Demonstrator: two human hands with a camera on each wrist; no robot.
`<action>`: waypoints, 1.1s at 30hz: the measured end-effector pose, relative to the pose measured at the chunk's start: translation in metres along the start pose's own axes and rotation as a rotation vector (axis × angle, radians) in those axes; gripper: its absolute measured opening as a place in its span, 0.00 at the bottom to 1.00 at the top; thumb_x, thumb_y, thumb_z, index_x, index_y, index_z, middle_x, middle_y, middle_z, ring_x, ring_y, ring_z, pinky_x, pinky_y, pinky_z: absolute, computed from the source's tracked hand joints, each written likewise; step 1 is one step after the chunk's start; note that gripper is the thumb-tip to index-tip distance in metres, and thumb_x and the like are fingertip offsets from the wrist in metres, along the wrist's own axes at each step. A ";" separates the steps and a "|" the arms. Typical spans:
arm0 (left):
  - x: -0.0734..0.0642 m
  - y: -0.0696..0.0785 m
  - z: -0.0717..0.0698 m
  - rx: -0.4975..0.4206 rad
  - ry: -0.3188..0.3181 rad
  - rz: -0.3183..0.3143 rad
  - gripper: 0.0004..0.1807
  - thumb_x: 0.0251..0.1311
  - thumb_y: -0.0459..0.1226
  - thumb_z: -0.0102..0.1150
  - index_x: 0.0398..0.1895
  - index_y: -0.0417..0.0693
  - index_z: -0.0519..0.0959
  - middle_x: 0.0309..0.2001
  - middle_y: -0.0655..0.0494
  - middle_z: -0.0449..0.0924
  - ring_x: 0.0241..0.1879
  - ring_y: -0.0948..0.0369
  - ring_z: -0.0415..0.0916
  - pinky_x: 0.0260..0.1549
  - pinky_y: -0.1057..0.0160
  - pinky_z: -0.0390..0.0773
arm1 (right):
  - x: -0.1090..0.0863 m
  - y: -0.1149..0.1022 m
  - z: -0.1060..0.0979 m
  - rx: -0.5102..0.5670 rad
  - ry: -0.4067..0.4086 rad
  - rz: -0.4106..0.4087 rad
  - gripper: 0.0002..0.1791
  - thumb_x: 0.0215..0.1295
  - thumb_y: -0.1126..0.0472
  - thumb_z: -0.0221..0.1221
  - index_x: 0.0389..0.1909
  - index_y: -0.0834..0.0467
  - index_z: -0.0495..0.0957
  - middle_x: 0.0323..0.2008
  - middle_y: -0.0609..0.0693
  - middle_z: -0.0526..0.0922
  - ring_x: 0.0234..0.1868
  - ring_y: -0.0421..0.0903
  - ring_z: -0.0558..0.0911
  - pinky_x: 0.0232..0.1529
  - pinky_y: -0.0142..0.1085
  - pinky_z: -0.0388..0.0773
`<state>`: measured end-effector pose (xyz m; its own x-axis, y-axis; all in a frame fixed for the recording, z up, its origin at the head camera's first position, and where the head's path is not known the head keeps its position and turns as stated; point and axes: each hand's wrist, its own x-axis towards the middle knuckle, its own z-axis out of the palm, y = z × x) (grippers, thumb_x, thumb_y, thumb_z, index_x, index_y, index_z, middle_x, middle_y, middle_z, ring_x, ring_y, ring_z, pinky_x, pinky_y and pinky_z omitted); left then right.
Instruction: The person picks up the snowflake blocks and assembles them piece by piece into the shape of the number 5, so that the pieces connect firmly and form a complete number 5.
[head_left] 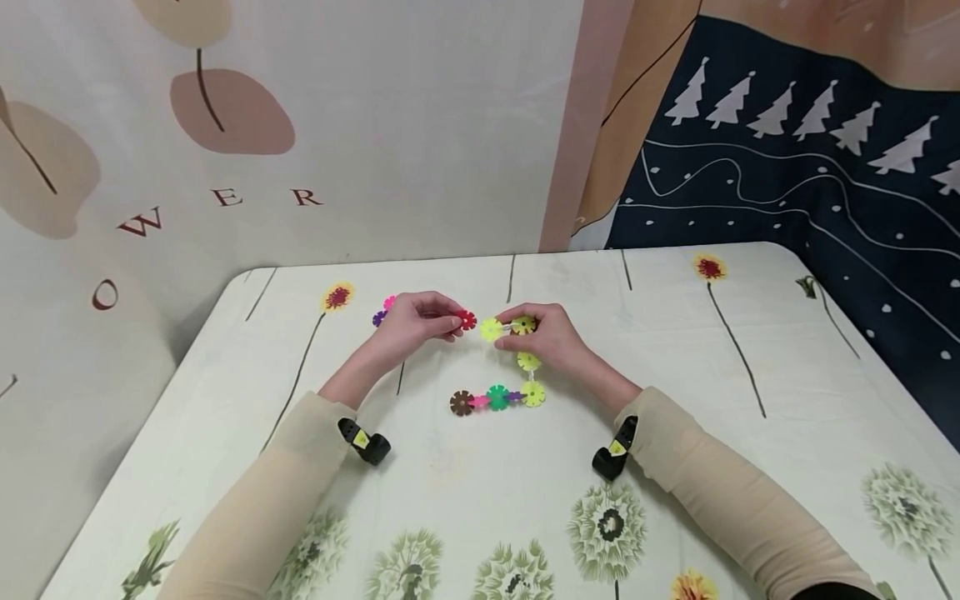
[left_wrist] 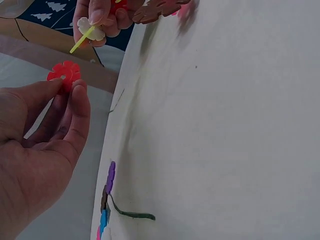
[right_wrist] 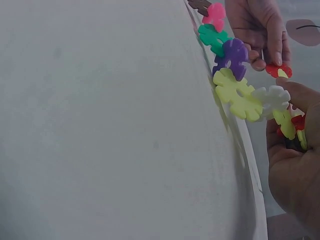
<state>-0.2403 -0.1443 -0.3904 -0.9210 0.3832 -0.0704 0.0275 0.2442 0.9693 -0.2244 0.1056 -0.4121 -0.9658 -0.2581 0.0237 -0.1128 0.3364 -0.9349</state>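
Work surface: table under a white flower-printed cloth, backed by a pale lettered curtain and a dark tree-print cloth. In the left hand: single red disc, pinched near its edge, thumb and fingertips closed to disc thickness; apparently gripped there to leave the far notches exposed. In the right hand, opposite and just apart: similar pinch on a white disc, probably to steady the yellow end disc projecting toward the red. Outward from there: chain of interlocked discs, turning at a yellow corner disc, then purple, green, pink and brown. Contact of brown end with cloth: not determinable. Form: thin, flat, flower-shaped, notched rims. Beside the left hand, near the table edge: second row of discs, including purple, brown, blue and pink, presumably set aside
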 end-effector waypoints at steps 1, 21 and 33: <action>0.000 0.001 0.000 -0.001 -0.006 0.002 0.11 0.68 0.28 0.63 0.51 0.34 0.82 0.46 0.41 0.86 0.45 0.41 0.83 0.49 0.50 0.84 | 0.000 0.000 0.000 -0.002 0.001 0.001 0.19 0.57 0.64 0.76 0.50 0.60 0.87 0.53 0.53 0.85 0.56 0.51 0.77 0.57 0.42 0.74; -0.003 0.001 -0.002 0.003 -0.076 0.024 0.11 0.69 0.29 0.62 0.51 0.34 0.83 0.47 0.42 0.86 0.47 0.40 0.83 0.51 0.47 0.83 | 0.001 0.000 0.002 -0.033 -0.063 0.011 0.19 0.58 0.61 0.76 0.51 0.60 0.88 0.52 0.53 0.87 0.48 0.48 0.78 0.45 0.35 0.75; -0.001 -0.001 0.001 0.009 -0.048 0.037 0.10 0.69 0.29 0.62 0.51 0.34 0.83 0.46 0.42 0.86 0.44 0.47 0.85 0.51 0.49 0.83 | 0.000 -0.002 0.002 -0.070 -0.082 -0.031 0.19 0.59 0.61 0.75 0.51 0.60 0.88 0.52 0.54 0.87 0.53 0.50 0.80 0.49 0.37 0.78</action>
<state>-0.2394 -0.1441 -0.3919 -0.8994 0.4347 -0.0460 0.0650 0.2370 0.9693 -0.2232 0.1030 -0.4112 -0.9396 -0.3417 0.0205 -0.1610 0.3884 -0.9073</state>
